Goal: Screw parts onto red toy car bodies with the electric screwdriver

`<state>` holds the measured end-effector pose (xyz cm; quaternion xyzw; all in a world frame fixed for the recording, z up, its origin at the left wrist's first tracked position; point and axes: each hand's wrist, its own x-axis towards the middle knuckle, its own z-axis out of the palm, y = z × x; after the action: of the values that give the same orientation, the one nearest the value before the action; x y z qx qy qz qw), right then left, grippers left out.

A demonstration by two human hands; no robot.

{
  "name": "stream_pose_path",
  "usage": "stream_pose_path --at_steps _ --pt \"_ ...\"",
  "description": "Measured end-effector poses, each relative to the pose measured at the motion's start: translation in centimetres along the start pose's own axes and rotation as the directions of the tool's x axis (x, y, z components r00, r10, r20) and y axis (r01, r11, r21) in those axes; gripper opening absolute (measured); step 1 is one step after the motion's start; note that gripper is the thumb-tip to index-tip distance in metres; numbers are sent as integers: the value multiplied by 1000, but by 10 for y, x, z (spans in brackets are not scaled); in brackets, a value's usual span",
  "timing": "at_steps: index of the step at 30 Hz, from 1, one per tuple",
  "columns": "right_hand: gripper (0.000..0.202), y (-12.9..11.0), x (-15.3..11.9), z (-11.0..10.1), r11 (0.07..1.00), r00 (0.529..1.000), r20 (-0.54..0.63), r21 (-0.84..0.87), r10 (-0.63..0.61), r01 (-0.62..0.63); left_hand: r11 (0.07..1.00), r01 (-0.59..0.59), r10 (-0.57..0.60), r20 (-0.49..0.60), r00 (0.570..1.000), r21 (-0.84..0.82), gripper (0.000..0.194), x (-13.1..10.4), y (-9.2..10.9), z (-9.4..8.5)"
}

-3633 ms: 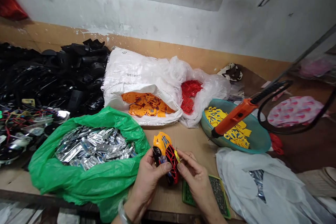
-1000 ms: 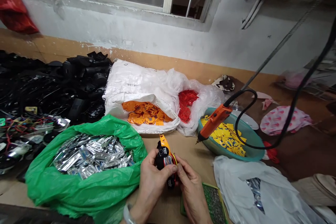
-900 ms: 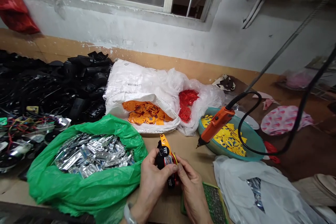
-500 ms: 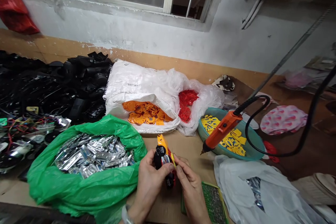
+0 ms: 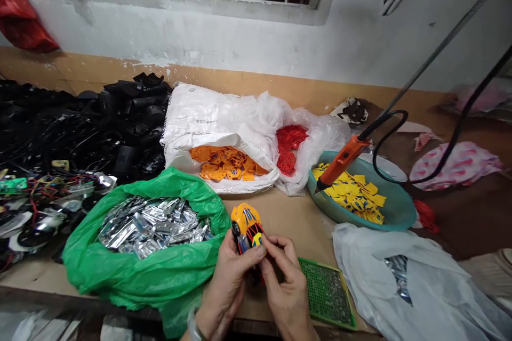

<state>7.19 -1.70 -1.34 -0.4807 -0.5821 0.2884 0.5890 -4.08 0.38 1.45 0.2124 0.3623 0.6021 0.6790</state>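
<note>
A toy car (image 5: pixel 245 217) with an orange hood, red trim, a yellow roof piece and black wheels is held up near the front of the table. My left hand (image 5: pixel 229 279) grips it from the left, thumb lying along its side. At its rear right, the thumb and fingers of my right hand (image 5: pixel 286 279) pinch the yellow roof part. My fingers hide the car's rear. The green bag (image 5: pixel 132 282) of silvery parts is close to my left hand. Beside my right hand sits a green tray (image 5: pixel 318 290) of small metal pieces, probably screws.
An orange electric screwdriver (image 5: pixel 342 164) hangs above a teal basin (image 5: pixel 404 213) of yellow parts. White sacks (image 5: pixel 208 112) with orange and red parts stand behind. Black parts (image 5: pixel 80 128) and wired pieces (image 5: pixel 52 208) pile up at left. A white bag (image 5: pixel 368 266) lies at right.
The car has turned from showing its wheeled side to showing its orange hood and yellow roof. Both hands stay on it. My view has tilted down slightly.
</note>
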Motion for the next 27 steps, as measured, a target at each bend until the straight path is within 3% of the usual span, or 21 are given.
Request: stream_pose_path --at_steps 7,12,20,27 --pt "32 2 -10 1 999 999 -3 -20 32 -32 993 57 -50 -73 996 101 46 1 -3 -3" --pt "28 -4 -10 -4 997 998 -16 -38 60 -60 993 80 -79 -16 997 83 46 1 -2 -7" --pt "41 -18 2 -21 983 969 243 -165 -35 77 977 205 -208 59 976 52 51 -3 6 -16" --pt "35 -24 6 -21 976 949 304 -162 -89 144 972 229 -234 94 968 55 48 -6 10 -13"
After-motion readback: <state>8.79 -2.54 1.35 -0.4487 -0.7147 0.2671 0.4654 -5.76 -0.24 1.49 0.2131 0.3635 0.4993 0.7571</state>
